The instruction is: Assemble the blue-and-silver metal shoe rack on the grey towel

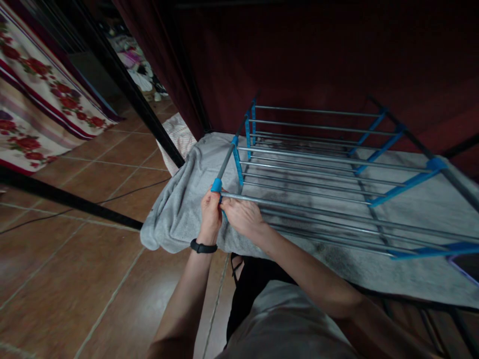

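A rack of grey metal tubes (pixel 310 205) with blue plastic connectors lies on a grey blanket (pixel 175 209). My left hand (pixel 210 212), with a black wristband (pixel 203 246), is closed around the near left corner, just below a blue connector (pixel 216 185). Beside it, my right hand (pixel 245 215) is closed at the same corner, under the end of the front tube. Both hands touch the rack, and their fingertips are partly hidden. Blue side pieces (pixel 402 190) join the tubes at the right end.
Black metal poles (pixel 112 212) frame the bed on the left. A dark red curtain (pixel 307 55) hangs behind the rack. A flowered cloth (pixel 56 94) hangs at the far left above a tiled floor (pixel 93 279) crossed by a cable (pixel 123 195). A dark, purple-edged object (pixel 464 267) lies at right.
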Action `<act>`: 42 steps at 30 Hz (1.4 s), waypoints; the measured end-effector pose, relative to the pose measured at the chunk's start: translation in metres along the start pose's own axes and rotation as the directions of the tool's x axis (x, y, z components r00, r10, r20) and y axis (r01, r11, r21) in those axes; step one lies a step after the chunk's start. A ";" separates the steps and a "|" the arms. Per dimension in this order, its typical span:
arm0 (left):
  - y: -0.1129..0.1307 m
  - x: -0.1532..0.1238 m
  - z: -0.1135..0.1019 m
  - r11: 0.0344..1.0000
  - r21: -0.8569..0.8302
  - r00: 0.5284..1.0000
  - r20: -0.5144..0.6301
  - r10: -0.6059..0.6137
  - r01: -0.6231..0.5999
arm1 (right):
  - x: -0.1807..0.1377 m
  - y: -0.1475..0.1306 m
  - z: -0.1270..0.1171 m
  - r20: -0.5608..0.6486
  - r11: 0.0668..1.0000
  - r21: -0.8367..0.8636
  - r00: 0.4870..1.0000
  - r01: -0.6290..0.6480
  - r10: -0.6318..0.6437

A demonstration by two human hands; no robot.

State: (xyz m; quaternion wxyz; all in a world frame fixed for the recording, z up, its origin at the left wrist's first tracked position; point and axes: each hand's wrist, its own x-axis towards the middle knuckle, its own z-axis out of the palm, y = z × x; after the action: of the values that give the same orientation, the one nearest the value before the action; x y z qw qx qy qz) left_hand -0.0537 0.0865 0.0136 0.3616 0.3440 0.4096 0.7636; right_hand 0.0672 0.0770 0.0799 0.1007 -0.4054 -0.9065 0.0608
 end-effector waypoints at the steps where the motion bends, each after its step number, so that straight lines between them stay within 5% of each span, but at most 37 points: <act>1: 0.000 0.000 0.000 1.000 0.001 1.000 0.004 -0.001 0.001 | 0.000 0.001 0.000 0.012 1.000 0.006 1.000 -0.007 0.007; 15: -0.002 0.000 0.001 0.997 0.050 0.998 0.006 0.057 -0.057 | 0.004 0.013 0.005 0.166 1.000 0.017 0.986 -0.003 0.000; 42: -0.003 -0.001 0.001 0.990 0.124 0.997 -0.013 0.071 -0.069 | -0.009 0.023 0.006 0.120 0.993 0.110 0.992 -0.036 0.023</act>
State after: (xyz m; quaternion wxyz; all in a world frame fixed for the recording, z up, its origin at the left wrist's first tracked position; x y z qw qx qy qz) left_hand -0.0517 0.0874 0.0110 0.3094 0.3733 0.4467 0.7519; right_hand 0.0885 0.0858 0.0684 0.0683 -0.4083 -0.8999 0.1369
